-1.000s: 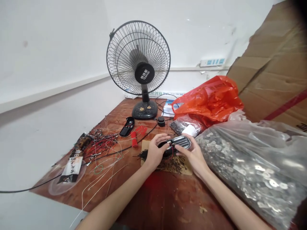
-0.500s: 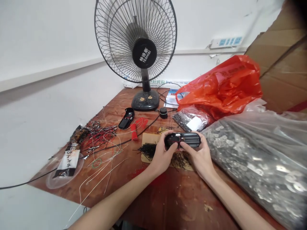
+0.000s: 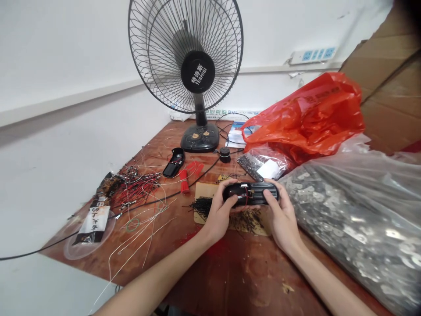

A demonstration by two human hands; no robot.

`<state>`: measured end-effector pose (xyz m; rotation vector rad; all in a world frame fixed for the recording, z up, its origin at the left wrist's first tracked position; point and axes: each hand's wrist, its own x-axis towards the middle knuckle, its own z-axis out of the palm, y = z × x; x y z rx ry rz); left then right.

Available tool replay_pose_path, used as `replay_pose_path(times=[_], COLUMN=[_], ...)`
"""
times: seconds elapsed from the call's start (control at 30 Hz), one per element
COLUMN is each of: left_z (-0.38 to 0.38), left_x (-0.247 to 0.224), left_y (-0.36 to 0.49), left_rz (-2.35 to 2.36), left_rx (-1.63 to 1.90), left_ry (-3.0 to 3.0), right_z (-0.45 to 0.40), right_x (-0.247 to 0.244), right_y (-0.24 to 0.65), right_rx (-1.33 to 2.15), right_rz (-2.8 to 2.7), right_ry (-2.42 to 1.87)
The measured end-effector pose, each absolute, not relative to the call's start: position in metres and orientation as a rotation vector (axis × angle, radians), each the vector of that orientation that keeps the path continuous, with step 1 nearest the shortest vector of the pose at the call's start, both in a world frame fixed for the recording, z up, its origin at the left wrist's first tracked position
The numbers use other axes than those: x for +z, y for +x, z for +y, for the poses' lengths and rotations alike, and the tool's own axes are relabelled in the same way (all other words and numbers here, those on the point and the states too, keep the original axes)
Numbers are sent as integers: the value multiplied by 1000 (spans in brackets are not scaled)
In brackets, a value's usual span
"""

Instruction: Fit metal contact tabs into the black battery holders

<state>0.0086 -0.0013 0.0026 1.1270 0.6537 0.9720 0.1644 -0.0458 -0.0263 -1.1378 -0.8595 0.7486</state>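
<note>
A black plastic casing [image 3: 250, 193] with thin red wires and ribbed slots is held level between both hands. At its left end, my left hand [image 3: 219, 214] grips it, thumb on the casing and fingers behind. My right hand [image 3: 282, 215] holds the right end, with its thumb pressed on the ribbed part. Below the casing lies a tan board [image 3: 201, 191] bearing a bundle of black wires [image 3: 201, 206] and dark bits. A similar black casing [image 3: 173, 163] rests farther back, beside a bundle of red wires [image 3: 184, 181].
A black fan [image 3: 199, 138] stands at the back. Loose red and black wires [image 3: 140, 186] spread over the left of the table. On the right are a red plastic bag [image 3: 305, 114] and a clear bag of metal pieces [image 3: 355, 219]. A black spool [image 3: 225, 154] sits near the fan.
My right thumb has moved right, from the casing's middle onto its ribbed part. My left thumb has shifted slightly left. The casing is still in both hands.
</note>
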Motion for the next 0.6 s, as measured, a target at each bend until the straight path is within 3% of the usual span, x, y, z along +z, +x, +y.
replay_pose_path(times=[0.2, 0.47, 0.6], left_z=[-4, 7, 18], left_x=[3, 3, 20], left_y=[7, 3, -7], left_rz=[530, 624, 575], left_rx=[962, 1147, 1078], left_ry=[1223, 1798, 2194], right_z=[-46, -48, -46], right_x=[-28, -21, -21], right_y=[167, 158, 162], right_rx=[669, 837, 887], right_rz=[-888, -811, -789], right_ry=[-1198, -1071, -1032])
